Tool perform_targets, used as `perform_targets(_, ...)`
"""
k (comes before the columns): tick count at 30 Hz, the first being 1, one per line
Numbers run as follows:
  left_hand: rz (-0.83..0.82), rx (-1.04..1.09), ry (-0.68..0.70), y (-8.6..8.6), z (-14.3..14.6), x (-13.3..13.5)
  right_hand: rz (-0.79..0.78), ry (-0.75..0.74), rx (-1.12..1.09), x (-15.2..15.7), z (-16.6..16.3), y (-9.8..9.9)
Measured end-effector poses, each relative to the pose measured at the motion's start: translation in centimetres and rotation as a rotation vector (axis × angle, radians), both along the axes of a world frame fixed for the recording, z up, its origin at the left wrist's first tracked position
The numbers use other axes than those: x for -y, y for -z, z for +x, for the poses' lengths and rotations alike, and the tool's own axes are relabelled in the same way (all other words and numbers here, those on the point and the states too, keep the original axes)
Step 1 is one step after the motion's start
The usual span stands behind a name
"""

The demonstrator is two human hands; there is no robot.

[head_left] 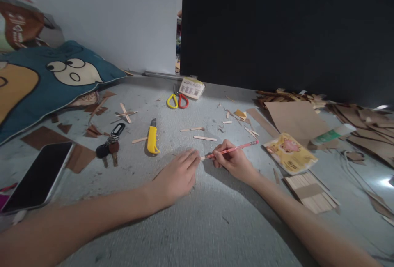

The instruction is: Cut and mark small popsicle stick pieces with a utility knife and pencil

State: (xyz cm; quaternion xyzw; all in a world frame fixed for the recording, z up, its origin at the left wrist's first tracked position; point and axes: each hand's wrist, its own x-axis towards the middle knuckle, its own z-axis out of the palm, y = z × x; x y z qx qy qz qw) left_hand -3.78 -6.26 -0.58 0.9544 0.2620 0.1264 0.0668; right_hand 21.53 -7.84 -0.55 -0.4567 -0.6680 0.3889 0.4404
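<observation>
My right hand [236, 163] is closed around a pink pencil [241, 146] in a writing grip. The pencil's upper end slants up to the right, and its lower end points at the fingertips of my left hand. My left hand [182, 172] rests palm down on the table, fingers pressed together. A small pale tip shows between the two hands; whether it belongs to the pencil or to a wooden stick, I cannot tell. Whatever lies under the left fingers is hidden. Just beyond the hands lie two craft sticks [205, 138], with a yellow utility knife [152, 139] to their left.
At left are keys [112, 148], a phone [40, 176], brown card scraps [81, 156] and a blue cushion [74, 70]. Scissors [177, 101] lie at the back. At right sit a yellow packet [291, 154], bundled craft sticks [310, 193], a glue stick [332, 134] and cardboard [292, 119].
</observation>
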Motion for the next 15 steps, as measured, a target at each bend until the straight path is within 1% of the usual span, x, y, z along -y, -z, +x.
perform_targets(10,-0.001,0.012,-0.005,0.19,-0.06,0.04,0.003,0.0,0.008,-0.03,0.17,0.22)
perform_targets(15,0.01,-0.003,-0.002,-0.06,0.04,0.03,0.005,-0.005,0.021,-0.05,0.24,0.39)
